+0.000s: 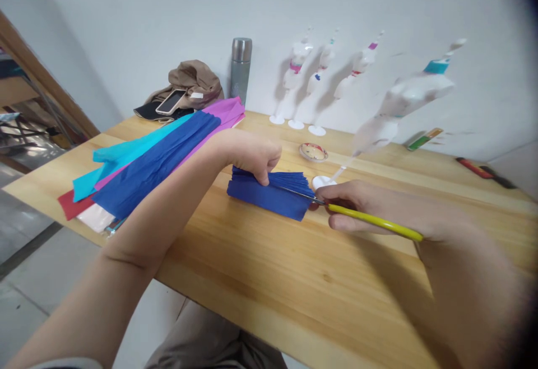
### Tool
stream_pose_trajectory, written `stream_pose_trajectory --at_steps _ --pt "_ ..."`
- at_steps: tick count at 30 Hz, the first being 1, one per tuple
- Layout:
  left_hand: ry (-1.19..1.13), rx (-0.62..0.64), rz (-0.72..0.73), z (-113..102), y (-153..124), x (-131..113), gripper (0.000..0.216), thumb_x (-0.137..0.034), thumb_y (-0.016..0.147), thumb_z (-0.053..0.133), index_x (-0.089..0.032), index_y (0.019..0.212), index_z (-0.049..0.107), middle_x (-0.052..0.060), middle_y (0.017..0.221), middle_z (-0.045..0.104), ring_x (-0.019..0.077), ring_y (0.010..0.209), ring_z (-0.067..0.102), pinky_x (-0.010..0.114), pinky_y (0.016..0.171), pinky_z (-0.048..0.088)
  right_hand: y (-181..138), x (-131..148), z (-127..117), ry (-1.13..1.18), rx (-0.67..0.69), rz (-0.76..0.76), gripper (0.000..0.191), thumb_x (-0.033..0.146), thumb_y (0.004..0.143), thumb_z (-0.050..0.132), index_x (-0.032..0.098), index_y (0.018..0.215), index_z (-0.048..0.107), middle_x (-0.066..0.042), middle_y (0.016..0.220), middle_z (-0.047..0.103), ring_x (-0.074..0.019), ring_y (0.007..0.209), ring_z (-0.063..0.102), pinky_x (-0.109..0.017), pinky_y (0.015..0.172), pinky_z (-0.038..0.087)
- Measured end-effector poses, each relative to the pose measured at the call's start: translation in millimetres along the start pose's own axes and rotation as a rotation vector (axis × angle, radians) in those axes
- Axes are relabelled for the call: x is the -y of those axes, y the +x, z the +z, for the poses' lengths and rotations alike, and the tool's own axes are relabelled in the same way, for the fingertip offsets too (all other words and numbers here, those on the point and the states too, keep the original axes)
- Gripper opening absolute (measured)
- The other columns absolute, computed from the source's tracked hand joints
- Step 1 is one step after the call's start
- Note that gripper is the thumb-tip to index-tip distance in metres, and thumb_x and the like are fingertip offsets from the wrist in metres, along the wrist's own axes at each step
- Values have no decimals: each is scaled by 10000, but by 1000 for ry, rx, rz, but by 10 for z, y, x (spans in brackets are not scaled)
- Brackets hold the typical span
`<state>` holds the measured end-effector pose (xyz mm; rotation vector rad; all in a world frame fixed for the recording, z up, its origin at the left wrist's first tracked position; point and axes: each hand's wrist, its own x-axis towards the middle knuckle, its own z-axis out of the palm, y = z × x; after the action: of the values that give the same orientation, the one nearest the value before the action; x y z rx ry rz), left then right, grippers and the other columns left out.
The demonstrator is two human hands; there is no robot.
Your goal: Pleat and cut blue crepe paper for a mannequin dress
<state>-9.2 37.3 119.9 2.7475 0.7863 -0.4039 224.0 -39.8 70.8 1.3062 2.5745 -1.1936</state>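
On the wooden table lies a folded stack of blue crepe paper [269, 196], its many thin layers fanned along the far edge. My left hand [256, 153] is closed on the stack's upper edge, the thumb pressing down on it. My right hand [357, 204] grips a yellow-handled tool [374, 220] with a thin metal end, seen edge-on, so I cannot tell its exact kind. The metal end lies along the blue layers, pointing toward my left thumb. Some of my right fingers are hidden behind the handle and beside the paper's right end.
Left of my arm lie blue [155, 162], turquoise and magenta paper strips. Behind them are a brown cloth bag [195, 80], a phone [171, 101] and a thermos [241, 69]. Several white dress-form figures [378, 122] stand along the wall near a round lid [313, 152] and a red-black cutter [474, 168].
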Motion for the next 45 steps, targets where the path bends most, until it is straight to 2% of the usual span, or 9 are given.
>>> stream_pose_trajectory --at_steps 6,17,24,30,36,45 --pt "49 -19 -7 -2 12 -36 162 -203 711 641 -150 574 574 -34 505 418 111 527 356 271 513 228 0 27 -8 27 -1 -25 455 583 829 529 141 915 594 -36 817 548 -152 669 421 -279 575 315" --pt "22 -13 -25 15 29 -44 130 -238 703 656 -159 619 597 -23 585 510 121 572 408 262 552 276 11 -30 9 99 16 -41 390 507 821 585 146 960 627 -36 844 570 -172 716 458 -285 616 332" --pt "14 2 7 25 23 -38 213 -221 700 648 -173 541 516 -30 509 430 122 535 376 281 544 254 6 -14 9 59 7 -55 382 523 824 574 149 901 596 -9 768 517 -127 626 369 -264 551 274" --pt "-17 -3 62 23 21 -4 289 -207 699 642 -176 507 428 -37 490 387 109 519 342 276 530 231 -10 73 -22 24 30 -75 442 565 842 521 140 940 590 -24 794 499 -143 665 387 -274 583 314" --pt "-9 -18 66 2 5 -21 266 -194 710 646 -162 521 462 -34 505 411 96 526 333 267 521 212 -2 94 -38 8 50 -71 540 633 853 443 116 937 578 -27 776 476 -143 663 383 -280 583 317" --pt "24 -9 44 11 38 -28 227 -201 714 666 -156 534 536 -57 494 361 86 504 338 257 499 211 -8 24 -21 41 29 -50 531 642 833 485 142 954 617 -27 786 503 -161 692 423 -289 605 336"
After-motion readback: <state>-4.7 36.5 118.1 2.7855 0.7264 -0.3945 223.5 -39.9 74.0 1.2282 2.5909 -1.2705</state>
